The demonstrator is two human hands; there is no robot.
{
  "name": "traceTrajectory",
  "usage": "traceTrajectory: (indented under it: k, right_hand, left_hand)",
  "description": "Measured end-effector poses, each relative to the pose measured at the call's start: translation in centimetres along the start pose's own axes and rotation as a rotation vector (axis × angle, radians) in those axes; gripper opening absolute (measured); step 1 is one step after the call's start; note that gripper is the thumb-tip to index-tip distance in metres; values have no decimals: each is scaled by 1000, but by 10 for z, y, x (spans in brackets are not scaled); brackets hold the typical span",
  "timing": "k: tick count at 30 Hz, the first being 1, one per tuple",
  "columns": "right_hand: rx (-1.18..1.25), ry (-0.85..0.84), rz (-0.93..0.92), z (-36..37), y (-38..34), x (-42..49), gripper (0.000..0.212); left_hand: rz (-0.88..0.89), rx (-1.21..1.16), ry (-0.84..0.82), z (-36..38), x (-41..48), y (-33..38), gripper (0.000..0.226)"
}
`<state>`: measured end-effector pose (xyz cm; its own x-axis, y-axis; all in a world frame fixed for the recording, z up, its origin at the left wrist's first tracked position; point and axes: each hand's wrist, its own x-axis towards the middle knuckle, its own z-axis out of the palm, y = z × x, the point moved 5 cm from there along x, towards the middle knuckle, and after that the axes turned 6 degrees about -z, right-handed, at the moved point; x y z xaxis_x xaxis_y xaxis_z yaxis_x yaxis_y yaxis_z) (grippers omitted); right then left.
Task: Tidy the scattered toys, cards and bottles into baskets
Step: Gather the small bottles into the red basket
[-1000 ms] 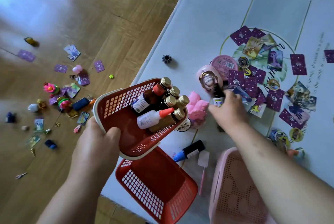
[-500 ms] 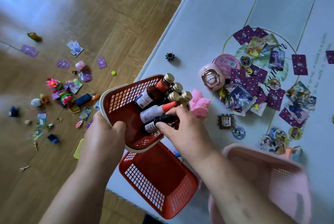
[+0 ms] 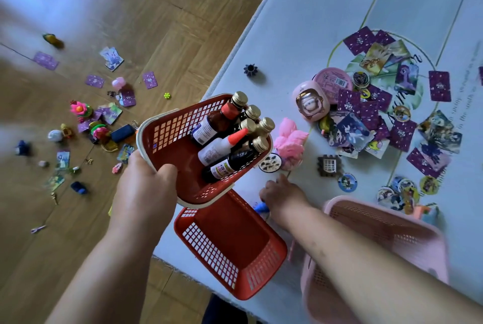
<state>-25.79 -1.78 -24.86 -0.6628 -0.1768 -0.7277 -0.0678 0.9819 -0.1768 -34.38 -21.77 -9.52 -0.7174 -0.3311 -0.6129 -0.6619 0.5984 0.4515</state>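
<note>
The right hand [image 3: 283, 193] has come out of the red plastic lattice basket with the cream rim [image 3: 146, 127] and dropped to the pale grey-blue mat [image 3: 313, 10]. The dark glass bottle with the white label [image 3: 230, 164] that it was setting in now lies at the basket's low side. The left hand [image 3: 146, 187] grips the near end of this basket, thumb inside the wall, holding it tilted in the air above the mat's edge. Also in it are brown glass bottles with gold caps [image 3: 252, 112] and a white squeeze bottle with an orange-red nozzle [image 3: 217, 147], all slid to the far end.

The right hand's fingers curl down onto the mat right at a small blue cap [image 3: 261, 207]; I can't tell if they have closed on anything. Just under the held basket, a second red lattice basket [image 3: 235, 240] sits on the mat. A pink lattice basket [image 3: 379, 224] lies under the right forearm.

Beyond the hand lie a fluffy pink toy [image 3: 290, 140] and a spread of purple-backed cards [image 3: 360, 40]. More cards and a pink flower toy [image 3: 78, 109] are strewn over the wooden floor [image 3: 183, 23].
</note>
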Motion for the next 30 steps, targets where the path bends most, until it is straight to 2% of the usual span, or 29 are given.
traceTrajectory:
  k: [2,5,7,9,13,15,17,21,25,30]
  right_hand:
    - [243,187,127,-19,15,-14,21]
    - [527,610,335,-54,48,-57,33]
    - [754,821,408,-72,65,-89,34]
    - [921,966,393,-87,70,-115,32]
    - [1022,1262,278,-124,52,-162,35]
    - [1094,1244,153,-136,31,-171,36]
    - [1088,1123,25,-143,5,-169,36]
    - [722,900,-52,-145,-47,-157,35]
    - [410,928,-99,-144,-82,-157,36]
    - [407,1011,-43,-146,-96,-165,31]
  left_hand:
    - [-3,-11,3,-4,-4,0,21]
    - [-1,-20,8,-7,-12,-1,22]
    - [1,-13,13,-8,-18,-2,32]
    - [-9,-5,6,-7,-27,-2,39]
    - [-3,-7,-23,-7,-46,-3,38]
    - [13,-3,-43,-9,-57,-3,37]
    - [24,-3,-62,-11,-68,-5,36]
    - [47,-45,-74,-21,-93,-13,33]
    - [21,-98,-64,-41,-105,-35,38]
    - [-7,-127,-20,-77,-108,-68,32]
